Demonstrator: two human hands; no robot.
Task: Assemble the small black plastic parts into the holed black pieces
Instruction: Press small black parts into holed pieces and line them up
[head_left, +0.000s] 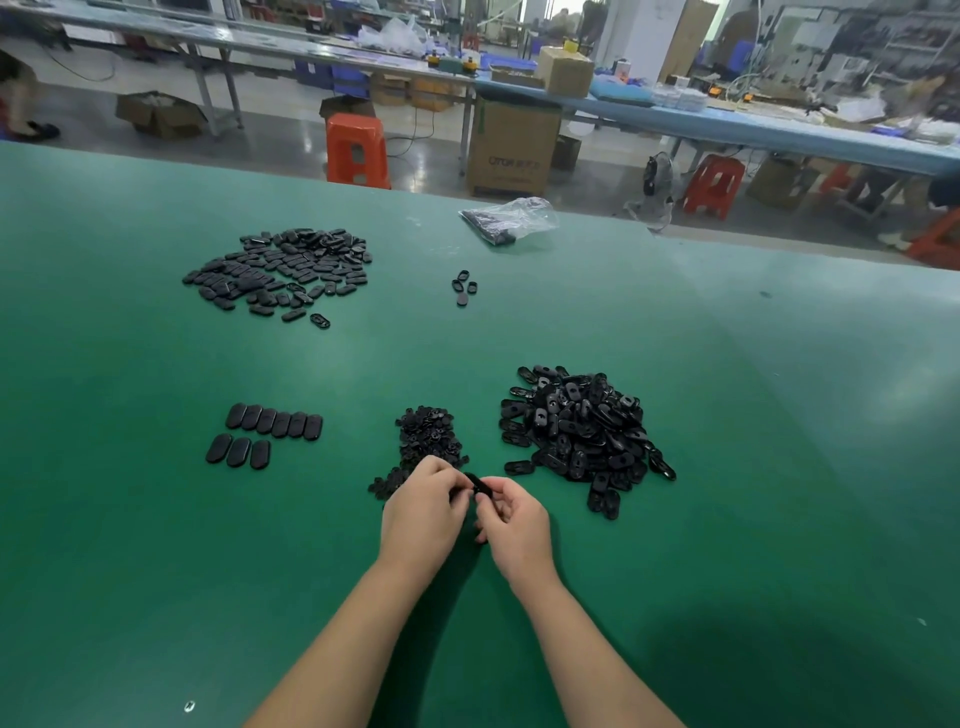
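Clear bag (511, 218) (black parts inside) lies on green table (156, 519)

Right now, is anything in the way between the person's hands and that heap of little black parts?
Nothing visible. The left hand and right hand together hold one black piece just short of the small-parts heap, with only bare green table around them.

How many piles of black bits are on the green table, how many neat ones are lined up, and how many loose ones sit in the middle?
Piles of black pieces: 3
Lined-up pieces: 9
Loose middle pieces: 4
Plastic bags: 1
Total: 17
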